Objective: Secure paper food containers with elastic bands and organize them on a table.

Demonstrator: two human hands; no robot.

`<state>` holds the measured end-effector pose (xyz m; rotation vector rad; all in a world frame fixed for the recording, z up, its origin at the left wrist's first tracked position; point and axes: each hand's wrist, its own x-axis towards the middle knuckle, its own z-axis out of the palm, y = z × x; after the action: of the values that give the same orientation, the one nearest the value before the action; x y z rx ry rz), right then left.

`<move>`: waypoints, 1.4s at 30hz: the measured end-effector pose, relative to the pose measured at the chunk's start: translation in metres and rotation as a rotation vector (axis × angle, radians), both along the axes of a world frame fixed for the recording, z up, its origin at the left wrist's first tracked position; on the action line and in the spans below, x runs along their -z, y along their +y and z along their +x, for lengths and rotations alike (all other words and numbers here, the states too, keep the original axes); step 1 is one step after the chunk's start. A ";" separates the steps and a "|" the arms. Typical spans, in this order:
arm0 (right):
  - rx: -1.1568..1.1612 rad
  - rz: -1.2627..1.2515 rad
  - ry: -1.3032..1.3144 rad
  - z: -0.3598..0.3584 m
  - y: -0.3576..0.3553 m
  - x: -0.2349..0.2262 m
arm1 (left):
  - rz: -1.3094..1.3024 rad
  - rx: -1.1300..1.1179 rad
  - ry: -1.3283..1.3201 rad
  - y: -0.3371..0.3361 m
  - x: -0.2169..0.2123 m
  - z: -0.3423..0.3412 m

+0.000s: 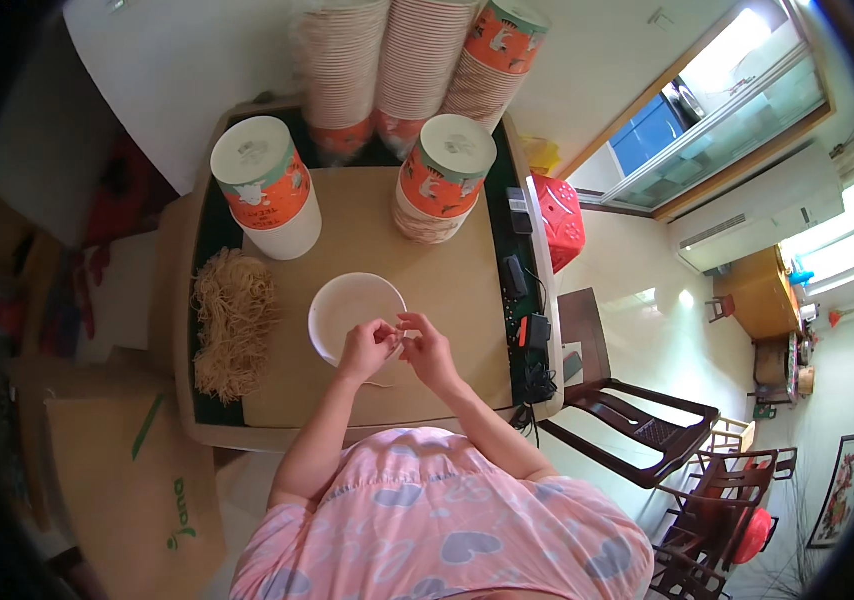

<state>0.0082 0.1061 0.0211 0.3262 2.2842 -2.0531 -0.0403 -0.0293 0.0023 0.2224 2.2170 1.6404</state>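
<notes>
A white paper bucket (332, 312) stands mouth up in front of me, at the middle of the brown board. My left hand (371, 350) is closed in a pinch at its near right rim. Close beside it, my right hand (429, 352) has its thumb and fingers bent together at the same rim. Both seem to hold a thin tan cord (379, 385), whose loose end curves below the bucket; the fingers hide most of it. To the left lies a tangled heap of tan cords (234, 325).
Upside-down printed buckets (272, 195) stand at the back left, others (441, 185) at the back right. Tall bucket stacks (342, 70) rise behind. Black adapters and cables (537, 380) line the right table edge. A cardboard box (137, 470) and a dark chair (637, 430) flank the table.
</notes>
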 end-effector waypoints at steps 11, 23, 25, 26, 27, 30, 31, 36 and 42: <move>-0.028 0.472 0.311 -0.011 -0.007 0.002 | 0.145 -0.082 -0.049 0.003 0.011 0.001; -0.024 0.308 0.186 -0.004 -0.004 0.005 | 0.610 -0.295 -0.652 -0.003 0.014 -0.012; -0.001 0.241 0.131 -0.002 0.000 0.005 | 0.737 -0.301 -0.802 -0.005 0.010 -0.014; 0.033 0.177 0.075 0.000 0.001 0.004 | 0.749 -0.336 -0.835 -0.005 0.008 -0.014; 0.025 0.176 0.077 0.001 0.003 0.009 | 0.761 -0.370 -0.868 -0.005 0.007 -0.014; 0.054 0.172 0.048 0.001 0.006 0.017 | 0.747 -0.166 -0.892 -0.012 0.010 -0.016; 0.064 0.134 0.037 0.001 0.006 0.017 | 0.748 -0.168 -0.890 -0.012 0.011 -0.015; 0.069 0.097 0.008 0.000 0.005 0.012 | 0.388 -0.097 -0.709 -0.001 0.005 -0.006; 0.061 0.217 0.242 -0.002 -0.003 0.003 | 0.349 -0.025 -0.764 0.004 0.004 -0.007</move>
<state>0.0058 0.1029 0.0182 0.1664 2.6794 -1.9715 -0.0474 -0.0249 -0.0014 -0.3032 1.3702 1.7292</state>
